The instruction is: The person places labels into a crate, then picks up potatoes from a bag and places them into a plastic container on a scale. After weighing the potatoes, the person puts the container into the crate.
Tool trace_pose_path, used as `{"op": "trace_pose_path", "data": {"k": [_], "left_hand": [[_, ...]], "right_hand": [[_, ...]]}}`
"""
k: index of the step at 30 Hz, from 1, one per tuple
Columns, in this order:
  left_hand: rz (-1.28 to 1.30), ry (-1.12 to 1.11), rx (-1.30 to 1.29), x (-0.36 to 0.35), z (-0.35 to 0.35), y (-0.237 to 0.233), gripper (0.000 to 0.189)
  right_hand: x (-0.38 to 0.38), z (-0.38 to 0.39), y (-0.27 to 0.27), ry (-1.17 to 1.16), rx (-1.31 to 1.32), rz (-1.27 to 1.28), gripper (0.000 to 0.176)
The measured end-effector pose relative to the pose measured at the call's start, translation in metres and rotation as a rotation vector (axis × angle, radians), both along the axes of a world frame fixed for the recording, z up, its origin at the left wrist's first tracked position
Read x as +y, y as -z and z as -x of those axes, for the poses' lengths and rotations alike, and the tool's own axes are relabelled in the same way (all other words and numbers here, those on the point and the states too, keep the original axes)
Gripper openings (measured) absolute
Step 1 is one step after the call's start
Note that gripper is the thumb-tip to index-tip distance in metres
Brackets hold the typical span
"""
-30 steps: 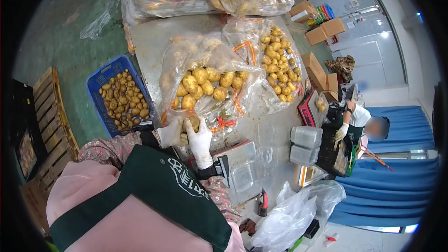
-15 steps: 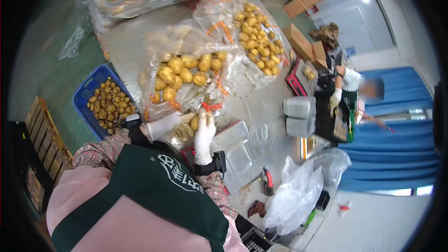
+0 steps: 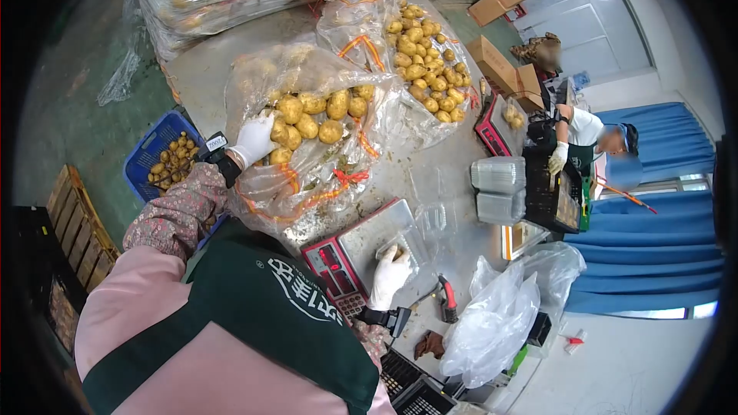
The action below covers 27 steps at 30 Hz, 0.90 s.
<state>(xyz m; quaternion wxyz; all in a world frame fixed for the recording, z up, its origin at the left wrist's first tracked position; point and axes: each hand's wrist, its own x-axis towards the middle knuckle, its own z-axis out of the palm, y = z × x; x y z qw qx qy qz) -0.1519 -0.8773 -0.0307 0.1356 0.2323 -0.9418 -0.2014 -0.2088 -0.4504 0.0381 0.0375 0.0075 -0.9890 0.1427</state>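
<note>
My left hand (image 3: 256,141), in a white glove, reaches into the mouth of a clear plastic bag (image 3: 254,81) of potatoes. Its fingers curl against a potato (image 3: 280,133) at the near side of the pile; their tips are partly hidden. My right hand (image 3: 390,273), also gloved, is over a clear plastic box (image 3: 407,242) on the scale (image 3: 361,232). Its fingers are closed on a potato (image 3: 399,250), of which only a small part shows. Red digits glow on the scale's panel.
A blue basket (image 3: 138,160) of small potatoes stands at the left. Another opened potato bag (image 3: 430,61) lies further back. Stacked clear boxes (image 3: 498,188), a red-handled tool (image 3: 448,297) and plastic bags (image 3: 492,323) are on the right. A co-worker (image 3: 584,134) stands across the table.
My hands, close together before, have parted. The left moved up to the potatoes in the bag; the right moved down and right over the box on the scale, uncovering the scale.
</note>
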Motion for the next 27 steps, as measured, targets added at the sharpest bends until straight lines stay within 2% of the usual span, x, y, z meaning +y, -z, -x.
{"op": "trace_pose_path", "data": {"k": [1, 3, 4, 6, 7, 8, 10, 11, 14, 15, 16, 17, 19, 21, 22, 24, 26, 27], "left_hand": [[0.002, -0.001, -0.002, 0.001, -0.002, -0.003, 0.059], [-0.229, -0.116, 0.181, 0.009, -0.006, -0.017, 0.056], [-0.227, -0.116, 0.182, 0.014, -0.009, -0.035, 0.056], [-0.683, -0.181, 0.354, 0.028, -0.019, -0.068, 0.048], [-0.732, -0.118, 0.507, 0.032, -0.022, -0.061, 0.039], [-0.731, -0.124, 0.508, 0.035, -0.021, -0.047, 0.039], [-1.536, -0.109, 0.608, 0.037, -0.022, -0.021, 0.033], [-1.820, -0.161, 0.638, 0.051, -0.028, -0.053, 0.033], [-1.865, -0.133, 0.688, 0.069, -0.038, -0.053, 0.033], [-1.725, -0.158, 0.702, 0.079, -0.041, -0.073, 0.034], [-1.722, -0.162, 0.706, 0.085, -0.043, -0.080, 0.034], [-1.544, -0.185, 0.716, 0.091, -0.045, -0.085, 0.035], [-1.179, -0.172, 0.707, 0.096, -0.052, -0.093, 0.035], [-1.105, -0.186, 0.658, 0.090, -0.058, -0.095, 0.032], [-1.037, -0.196, 0.603, 0.086, -0.062, -0.096, 0.028], [-1.100, -0.242, 0.529, 0.069, -0.072, -0.097, 0.025], [-1.162, -0.284, 0.450, 0.049, -0.076, -0.091, 0.022], [-1.006, -0.370, 0.581, 0.038, -0.075, -0.088, 0.021]], "right_hand": [[0.001, -0.001, -0.002, -0.001, -0.002, 0.002, 0.043], [0.003, 0.002, -0.008, -0.058, 0.248, 0.016, 0.039], [0.001, 0.003, -0.016, -0.059, 0.249, 0.018, 0.039], [-0.009, 0.001, -0.036, -0.172, 0.326, 0.176, 0.034], [-0.017, 0.002, -0.044, -0.239, 0.333, 0.211, 0.029], [-0.030, -0.001, -0.054, -0.245, 0.331, 0.212, 0.029], [-0.067, -0.010, -0.074, -0.264, 0.021, 0.477, 0.027], [-0.086, -0.013, -0.077, -0.318, -0.042, 0.598, 0.028], [-0.138, -0.025, -0.083, -0.543, -0.315, 0.739, 0.034], [-0.154, -0.028, -0.078, -0.607, -0.446, 0.778, 0.037], [-0.170, -0.033, -0.077, -0.640, -0.571, 0.868, 0.040], [-0.187, -0.040, -0.077, -0.615, -0.644, 0.890, 0.045], [-0.212, -0.049, -0.073, -0.633, -0.623, 0.860, 0.051], [-0.219, -0.052, -0.070, -0.664, -0.596, 0.837, 0.054], [-0.220, -0.051, -0.065, -0.666, -0.662, 0.897, 0.050], [-0.220, -0.051, -0.064, -0.669, -0.735, 0.950, 0.047], [-0.215, -0.052, -0.073, -0.477, -1.091, 1.496, 0.042], [-0.214, -0.048, -0.067, -0.438, -1.150, 1.609, 0.040]]}}
